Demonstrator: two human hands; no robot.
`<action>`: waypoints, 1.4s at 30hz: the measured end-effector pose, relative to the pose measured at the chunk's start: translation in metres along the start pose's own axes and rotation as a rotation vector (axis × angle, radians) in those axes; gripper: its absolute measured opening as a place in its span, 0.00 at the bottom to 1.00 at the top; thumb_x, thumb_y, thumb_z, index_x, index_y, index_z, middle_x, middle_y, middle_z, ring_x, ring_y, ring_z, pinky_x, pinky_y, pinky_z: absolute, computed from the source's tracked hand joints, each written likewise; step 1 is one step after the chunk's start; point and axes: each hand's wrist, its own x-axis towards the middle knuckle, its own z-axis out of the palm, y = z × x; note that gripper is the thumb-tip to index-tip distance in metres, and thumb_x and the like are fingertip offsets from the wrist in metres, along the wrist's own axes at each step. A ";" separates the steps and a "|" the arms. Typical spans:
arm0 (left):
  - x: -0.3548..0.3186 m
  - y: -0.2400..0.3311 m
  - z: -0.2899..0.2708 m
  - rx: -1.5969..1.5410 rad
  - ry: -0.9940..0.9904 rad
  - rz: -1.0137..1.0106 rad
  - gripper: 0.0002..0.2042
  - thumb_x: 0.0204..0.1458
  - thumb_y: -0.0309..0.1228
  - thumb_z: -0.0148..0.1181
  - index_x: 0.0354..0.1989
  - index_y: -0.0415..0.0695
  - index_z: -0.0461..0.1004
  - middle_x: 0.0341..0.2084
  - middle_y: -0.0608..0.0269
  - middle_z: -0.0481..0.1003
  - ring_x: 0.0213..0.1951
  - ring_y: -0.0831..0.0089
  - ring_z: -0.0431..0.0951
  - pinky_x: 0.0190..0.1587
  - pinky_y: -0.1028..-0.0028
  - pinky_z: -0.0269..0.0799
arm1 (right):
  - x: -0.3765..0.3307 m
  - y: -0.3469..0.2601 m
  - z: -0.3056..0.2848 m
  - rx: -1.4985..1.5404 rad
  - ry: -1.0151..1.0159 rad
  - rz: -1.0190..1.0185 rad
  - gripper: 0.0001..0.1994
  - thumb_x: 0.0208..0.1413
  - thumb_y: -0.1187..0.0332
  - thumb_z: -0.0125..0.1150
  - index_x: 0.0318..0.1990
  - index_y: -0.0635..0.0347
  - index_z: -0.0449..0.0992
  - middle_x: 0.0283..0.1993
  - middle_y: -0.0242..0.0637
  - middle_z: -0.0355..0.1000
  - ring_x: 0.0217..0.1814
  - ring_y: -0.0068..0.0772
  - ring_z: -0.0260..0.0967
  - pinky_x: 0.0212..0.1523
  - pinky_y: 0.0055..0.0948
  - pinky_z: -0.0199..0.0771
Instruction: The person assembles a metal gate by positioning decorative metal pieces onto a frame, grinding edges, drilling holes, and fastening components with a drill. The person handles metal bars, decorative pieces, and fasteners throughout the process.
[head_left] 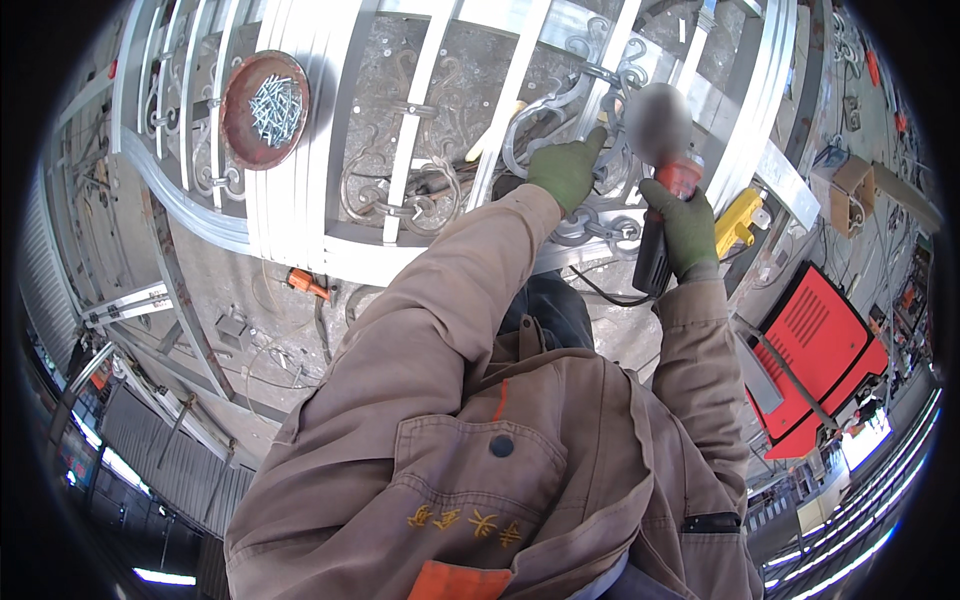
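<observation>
My right hand (688, 232), in a green glove, is wrapped round an angle grinder (652, 258) with a black body and a red head. The grinder's disc (658, 122) is a grey blur and lies over the metal bars. My left hand (565, 175), also in a green glove, is closed on a curved metal scroll ornament (520, 128). Its index finger stretches toward an upright bar beside the disc; its other fingertips are hidden. The ornament sits among the silvery bars of a metal frame (375, 262). More scrollwork (630, 232) lies just below the left hand.
A reddish bowl (236, 125) full of screws or nails rests on the frame at the left. A yellow tool (740, 220) lies to the right of the grinder, whose black cord runs below. An orange tool (308, 284) is on the floor. At the right are a red panel (815, 345) and a cardboard box (850, 195).
</observation>
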 end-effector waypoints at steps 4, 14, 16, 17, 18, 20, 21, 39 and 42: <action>0.000 -0.001 0.000 -0.016 -0.004 -0.008 0.39 0.68 0.35 0.73 0.87 0.54 0.63 0.55 0.47 0.89 0.57 0.46 0.92 0.57 0.46 0.85 | 0.000 -0.006 0.001 0.009 -0.005 0.018 0.29 0.55 0.54 0.87 0.56 0.66 0.86 0.46 0.39 0.87 0.43 0.34 0.83 0.47 0.38 0.84; -0.003 0.000 -0.001 -0.006 0.041 0.030 0.34 0.69 0.33 0.70 0.82 0.51 0.65 0.50 0.48 0.89 0.53 0.47 0.93 0.52 0.46 0.86 | -0.004 0.019 0.001 0.055 -0.012 0.006 0.32 0.54 0.53 0.88 0.58 0.68 0.85 0.48 0.41 0.87 0.45 0.35 0.84 0.49 0.39 0.85; -0.004 0.002 -0.002 -0.008 0.035 0.027 0.34 0.69 0.34 0.70 0.82 0.51 0.65 0.51 0.47 0.89 0.53 0.47 0.93 0.52 0.46 0.86 | -0.002 0.026 0.000 0.025 -0.006 0.004 0.33 0.54 0.51 0.88 0.59 0.69 0.85 0.49 0.42 0.87 0.46 0.36 0.84 0.50 0.40 0.85; -0.004 0.001 -0.002 -0.008 0.040 0.027 0.34 0.69 0.34 0.71 0.82 0.51 0.65 0.50 0.47 0.89 0.53 0.47 0.93 0.52 0.46 0.86 | -0.003 0.025 0.001 0.010 -0.005 0.002 0.34 0.54 0.50 0.87 0.59 0.69 0.84 0.49 0.42 0.87 0.46 0.36 0.85 0.51 0.40 0.86; -0.004 0.001 -0.002 -0.008 0.044 0.029 0.34 0.69 0.34 0.71 0.82 0.51 0.65 0.50 0.48 0.89 0.53 0.47 0.93 0.52 0.46 0.86 | -0.004 0.026 0.001 0.003 -0.005 0.003 0.35 0.54 0.49 0.87 0.59 0.69 0.84 0.49 0.43 0.87 0.47 0.37 0.85 0.51 0.40 0.86; -0.004 0.000 -0.001 -0.006 0.051 0.030 0.34 0.69 0.34 0.71 0.82 0.51 0.65 0.50 0.48 0.89 0.53 0.47 0.93 0.52 0.46 0.86 | -0.010 0.028 0.000 -0.011 -0.004 0.005 0.35 0.54 0.48 0.87 0.59 0.69 0.84 0.49 0.44 0.88 0.47 0.37 0.85 0.52 0.40 0.86; -0.004 -0.001 0.000 -0.004 0.053 0.030 0.34 0.69 0.34 0.71 0.82 0.51 0.65 0.50 0.48 0.89 0.53 0.47 0.93 0.52 0.46 0.86 | -0.010 0.029 0.001 -0.014 -0.007 0.009 0.35 0.54 0.48 0.87 0.59 0.69 0.84 0.49 0.44 0.88 0.47 0.38 0.85 0.52 0.40 0.86; -0.002 0.000 -0.001 -0.006 0.032 0.032 0.33 0.70 0.30 0.67 0.83 0.51 0.66 0.49 0.47 0.90 0.52 0.45 0.93 0.52 0.45 0.86 | 0.000 -0.008 0.001 0.007 0.010 0.006 0.29 0.55 0.54 0.87 0.56 0.67 0.85 0.46 0.40 0.86 0.42 0.35 0.83 0.46 0.39 0.85; -0.002 -0.001 0.003 0.003 0.050 0.039 0.33 0.70 0.30 0.66 0.83 0.50 0.65 0.49 0.48 0.90 0.52 0.46 0.93 0.52 0.45 0.86 | -0.004 -0.015 0.001 0.028 -0.002 0.022 0.28 0.55 0.55 0.87 0.56 0.67 0.85 0.45 0.39 0.86 0.42 0.34 0.83 0.45 0.38 0.85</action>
